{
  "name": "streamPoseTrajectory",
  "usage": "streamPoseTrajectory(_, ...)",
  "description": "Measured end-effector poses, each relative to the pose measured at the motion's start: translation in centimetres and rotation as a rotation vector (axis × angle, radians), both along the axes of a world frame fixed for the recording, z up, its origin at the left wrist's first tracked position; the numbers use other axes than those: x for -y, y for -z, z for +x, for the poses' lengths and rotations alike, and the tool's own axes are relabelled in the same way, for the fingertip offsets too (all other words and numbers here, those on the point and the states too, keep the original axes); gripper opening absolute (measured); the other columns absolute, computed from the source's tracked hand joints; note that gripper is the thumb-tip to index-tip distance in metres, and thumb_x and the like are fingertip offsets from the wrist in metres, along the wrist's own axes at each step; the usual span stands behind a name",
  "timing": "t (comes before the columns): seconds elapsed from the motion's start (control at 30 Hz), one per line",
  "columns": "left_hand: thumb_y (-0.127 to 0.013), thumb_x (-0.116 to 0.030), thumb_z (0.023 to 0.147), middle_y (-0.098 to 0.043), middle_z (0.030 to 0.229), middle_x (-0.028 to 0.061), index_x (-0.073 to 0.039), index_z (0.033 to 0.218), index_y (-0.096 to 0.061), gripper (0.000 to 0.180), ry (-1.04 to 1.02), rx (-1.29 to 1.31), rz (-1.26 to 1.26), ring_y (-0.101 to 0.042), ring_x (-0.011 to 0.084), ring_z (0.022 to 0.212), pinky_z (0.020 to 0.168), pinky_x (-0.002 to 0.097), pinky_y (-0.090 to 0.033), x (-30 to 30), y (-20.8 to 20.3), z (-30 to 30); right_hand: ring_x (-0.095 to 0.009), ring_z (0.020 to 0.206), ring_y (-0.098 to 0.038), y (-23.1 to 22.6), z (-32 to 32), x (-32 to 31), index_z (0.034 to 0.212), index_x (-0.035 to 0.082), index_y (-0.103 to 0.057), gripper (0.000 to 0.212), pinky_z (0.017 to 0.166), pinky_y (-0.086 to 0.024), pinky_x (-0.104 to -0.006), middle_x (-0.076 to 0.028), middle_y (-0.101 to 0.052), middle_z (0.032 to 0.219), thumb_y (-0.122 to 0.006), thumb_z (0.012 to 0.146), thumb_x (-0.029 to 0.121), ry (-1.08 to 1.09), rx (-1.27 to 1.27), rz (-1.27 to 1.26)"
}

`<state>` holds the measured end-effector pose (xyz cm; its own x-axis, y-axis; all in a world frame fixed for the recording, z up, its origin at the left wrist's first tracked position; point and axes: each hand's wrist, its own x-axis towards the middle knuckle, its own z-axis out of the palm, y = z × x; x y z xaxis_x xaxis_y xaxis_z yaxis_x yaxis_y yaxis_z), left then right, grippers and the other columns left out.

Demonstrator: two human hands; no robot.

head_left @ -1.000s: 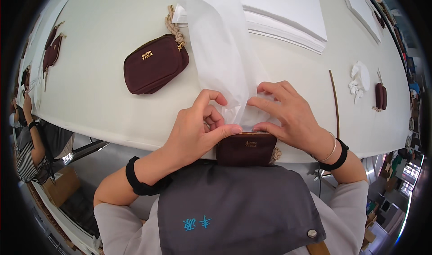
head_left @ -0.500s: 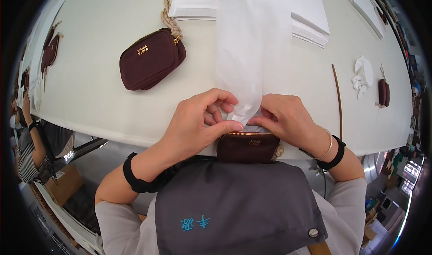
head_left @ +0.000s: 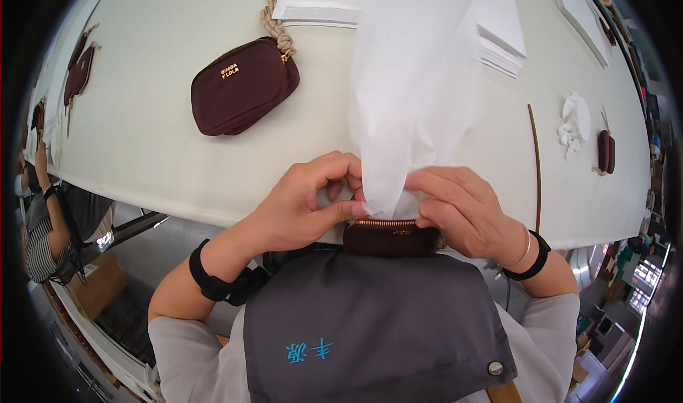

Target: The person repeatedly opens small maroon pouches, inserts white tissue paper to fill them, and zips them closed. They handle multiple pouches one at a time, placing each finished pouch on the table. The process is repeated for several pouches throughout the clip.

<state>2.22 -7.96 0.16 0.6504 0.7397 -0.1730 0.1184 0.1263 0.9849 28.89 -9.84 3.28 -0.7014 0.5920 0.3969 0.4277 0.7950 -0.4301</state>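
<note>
A small dark burgundy zip pouch [head_left: 391,241] rests against my apron at the table's near edge, its gold zip facing up. A long sheet of white tissue paper [head_left: 416,83] rises from its zipped side and stretches away over the table. My left hand [head_left: 313,200] pinches the lower left edge of the paper between thumb and fingers, just above the zip. My right hand [head_left: 466,211] has its fingertips on the paper's right side, with the thumb beside the right end of the pouch. The hands and paper hide whatever lies inside the pouch.
A larger burgundy pouch [head_left: 242,90] with a beige cord lies to the left. White paper stacks [head_left: 316,8] stand behind. On the right are a brown strip [head_left: 533,165], crumpled paper [head_left: 573,122] and another small pouch [head_left: 606,150]. A co-worker's arm [head_left: 53,204] shows far left.
The tissue paper has shifted right and spreads wider. My right hand has moved slightly right and down, fingers now more extended. The pouch has tipped, so less of its front shows.
</note>
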Motion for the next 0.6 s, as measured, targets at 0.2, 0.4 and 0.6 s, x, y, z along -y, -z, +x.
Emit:
streamPoseTrajectory(0.2, -0.072, -0.002, 0.088, -0.062, 0.097, -0.0007, -0.001, 0.124, -0.050, 0.042, -0.075, 0.173, -0.415, -0.055, 0.0057, 0.090, 0.071, 0.0235, -0.047, 0.5, -1.4, -1.4, -0.029, 0.084, -0.067, -1.5, 1.2, 0.1, 0.098, 0.002, -0.058, 0.016, 0.077, -0.054, -0.0360, -0.015, -0.069, 0.106, -0.069, 0.088, 0.008, -0.082, -0.094, -0.606)
streamPoseTrajectory(0.4, -0.082, -0.011, 0.082, -0.062, 0.089, 0.0017, -0.006, 0.114, -0.065, 0.036, -0.041, 0.056, 0.312, -0.058, 0.0109, 0.079, 0.063, 0.0249, -0.051, 2.3, -1.1, -2.4, -0.031, 0.081, -0.065, -3.8, 0.2, -2.5, 0.117, -0.001, -0.059, 0.034, 0.075, -0.053, -0.0361, -0.012, -0.068, 0.097, -0.069, 0.085, 0.003, -0.076, 0.035, -0.906)
streamPoseTrajectory(0.6, -0.085, -0.006, 0.075, -0.065, 0.091, 0.0030, -0.007, 0.098, -0.073, 0.026, -0.098, -0.049, 0.414, -0.064, 0.0142, 0.079, 0.066, 0.0260, -0.053, 2.1, -1.4, 0.2, -0.032, 0.075, -0.062, -5.7, -1.5, -5.0, 0.126, 0.001, -0.061, 0.048, 0.071, -0.052, -0.0369, -0.015, -0.065, 0.084, -0.053, 0.079, -0.005, -0.172, 0.330, -1.001)
